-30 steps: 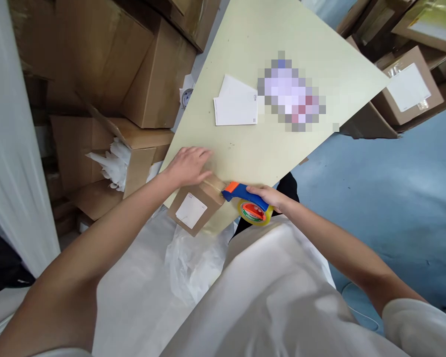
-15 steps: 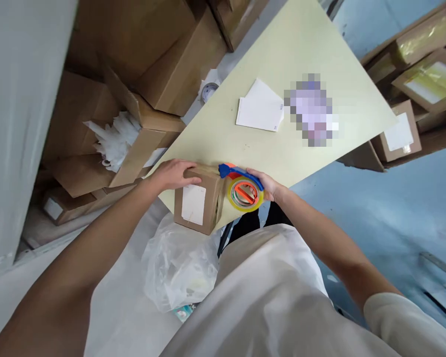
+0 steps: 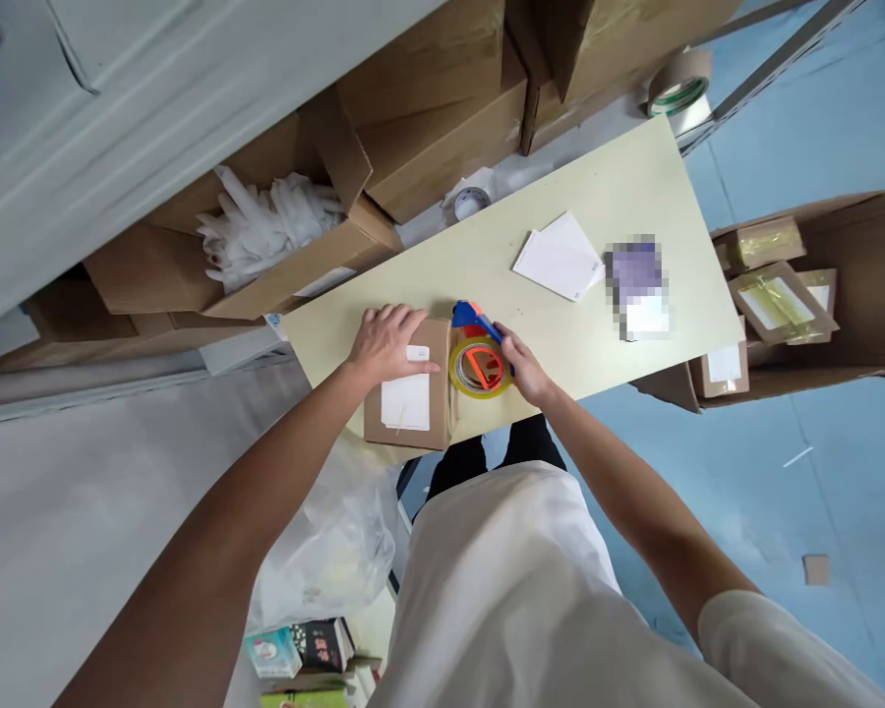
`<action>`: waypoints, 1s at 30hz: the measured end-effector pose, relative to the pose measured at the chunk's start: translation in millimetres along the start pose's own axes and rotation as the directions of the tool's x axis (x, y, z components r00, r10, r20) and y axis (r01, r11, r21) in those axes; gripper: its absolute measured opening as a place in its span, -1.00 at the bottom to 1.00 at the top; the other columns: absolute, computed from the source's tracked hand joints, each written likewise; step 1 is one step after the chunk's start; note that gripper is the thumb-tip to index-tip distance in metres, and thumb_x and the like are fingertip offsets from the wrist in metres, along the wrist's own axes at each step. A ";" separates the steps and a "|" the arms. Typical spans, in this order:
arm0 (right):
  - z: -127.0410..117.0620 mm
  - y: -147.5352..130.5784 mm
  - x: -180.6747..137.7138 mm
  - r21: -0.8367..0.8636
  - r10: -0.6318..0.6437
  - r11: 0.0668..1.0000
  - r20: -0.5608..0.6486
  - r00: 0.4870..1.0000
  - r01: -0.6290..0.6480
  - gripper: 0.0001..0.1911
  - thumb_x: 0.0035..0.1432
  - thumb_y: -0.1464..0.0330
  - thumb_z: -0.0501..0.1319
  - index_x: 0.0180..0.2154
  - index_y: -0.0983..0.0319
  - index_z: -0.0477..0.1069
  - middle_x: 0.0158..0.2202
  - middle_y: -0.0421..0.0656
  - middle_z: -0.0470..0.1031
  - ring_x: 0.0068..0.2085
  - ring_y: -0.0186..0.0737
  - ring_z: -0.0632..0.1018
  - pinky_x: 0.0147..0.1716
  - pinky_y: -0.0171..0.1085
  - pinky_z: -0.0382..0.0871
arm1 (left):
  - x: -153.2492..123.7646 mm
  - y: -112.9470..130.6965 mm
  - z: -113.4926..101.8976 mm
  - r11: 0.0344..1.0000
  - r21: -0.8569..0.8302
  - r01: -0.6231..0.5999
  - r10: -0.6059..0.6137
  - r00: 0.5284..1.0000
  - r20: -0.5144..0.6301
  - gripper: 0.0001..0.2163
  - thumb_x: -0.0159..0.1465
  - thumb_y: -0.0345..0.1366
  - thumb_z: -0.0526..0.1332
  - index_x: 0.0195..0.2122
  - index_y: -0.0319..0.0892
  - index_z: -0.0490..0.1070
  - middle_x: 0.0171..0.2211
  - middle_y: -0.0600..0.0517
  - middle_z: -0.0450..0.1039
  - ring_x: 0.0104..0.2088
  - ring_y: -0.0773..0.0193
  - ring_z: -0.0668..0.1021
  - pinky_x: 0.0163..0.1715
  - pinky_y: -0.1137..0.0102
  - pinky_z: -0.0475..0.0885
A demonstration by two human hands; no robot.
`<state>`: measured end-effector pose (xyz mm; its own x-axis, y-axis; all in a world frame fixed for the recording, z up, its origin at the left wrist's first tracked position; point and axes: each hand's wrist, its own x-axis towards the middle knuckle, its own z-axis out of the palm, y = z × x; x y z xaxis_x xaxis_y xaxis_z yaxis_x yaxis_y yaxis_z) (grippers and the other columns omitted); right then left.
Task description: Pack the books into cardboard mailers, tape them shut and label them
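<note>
Seemingly busy with taping: steadying a brown box [image 3: 438, 408] at eight o'clock on the surface [image 3: 449, 280] with left hand [image 3: 384, 344] spread over it, and clasping a blue-handled tape dispenser [image 3: 481, 342] in right hand [image 3: 523, 368] at the box's two o'clock. Probably calls for firm bracing and even pressure. Squarish, plain cardboard, with white label [image 3: 404, 401] facing the camera, partly under left thumb.

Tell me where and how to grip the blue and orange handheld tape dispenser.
The blue and orange handheld tape dispenser is probably best gripped around its slim blue handle, coming from the right, as the right hand does. The round yellow tape roll sits on the handle's near side, and the brown cardboard box crowds the left.
</note>
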<state>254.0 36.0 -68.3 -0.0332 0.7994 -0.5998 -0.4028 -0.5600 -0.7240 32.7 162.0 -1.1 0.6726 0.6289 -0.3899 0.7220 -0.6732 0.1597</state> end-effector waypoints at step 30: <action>-30.1 -98.9 59.4 -0.405 0.153 0.914 0.264 0.952 -0.034 -0.33 -0.24 0.62 0.18 0.00 0.18 0.42 -0.15 -0.16 0.55 -0.07 0.02 0.51 -0.03 -0.03 0.41 | 15.1 -3.0 -7.0 0.984 -0.139 0.107 -0.129 0.979 -0.159 -0.64 0.27 -0.20 0.01 0.08 -0.05 0.30 0.29 -0.03 0.02 0.30 -0.07 0.00 0.15 -0.03 0.03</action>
<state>319.4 132.3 -42.6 -0.3347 0.7333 -0.5918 0.0038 -0.6269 -0.7791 41.9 176.2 -1.1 0.5907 0.7644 -0.2586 0.8057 -0.5408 0.2418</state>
